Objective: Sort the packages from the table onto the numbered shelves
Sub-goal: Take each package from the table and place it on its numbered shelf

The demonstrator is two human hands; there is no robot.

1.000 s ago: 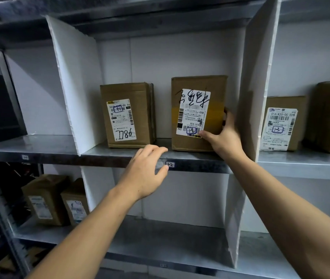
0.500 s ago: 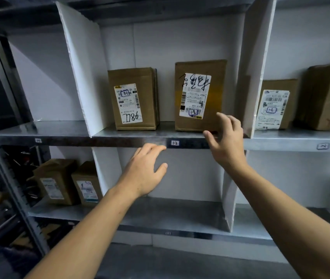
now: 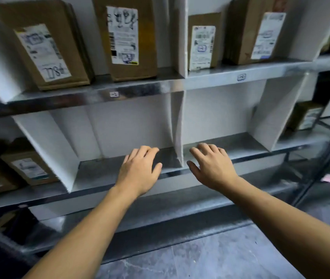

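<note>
While pkgs (image 3: 127, 37) sit on upper shelf (image 3: 140, 90), L hand (image 3: 138, 172) & R hand (image 3: 212, 168) hover, fingers (image 3: 146, 151) loosely apart.

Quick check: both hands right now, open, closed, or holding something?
Left hand: open, fingers relaxed, holding nothing.
Right hand: open, fingers relaxed, holding nothing.

A parcel storeroom or sorting depot — metal shelves (image 3: 210, 81) split into bays by white dividers (image 3: 177, 121); small number tags (image 3: 114, 94) stuck on the shelf edges; brown cardboard boxes (image 3: 148, 47) standing in the bays, each with a printed shipping label (image 3: 123, 35); a bare grey floor (image 3: 230, 258) below.
</note>
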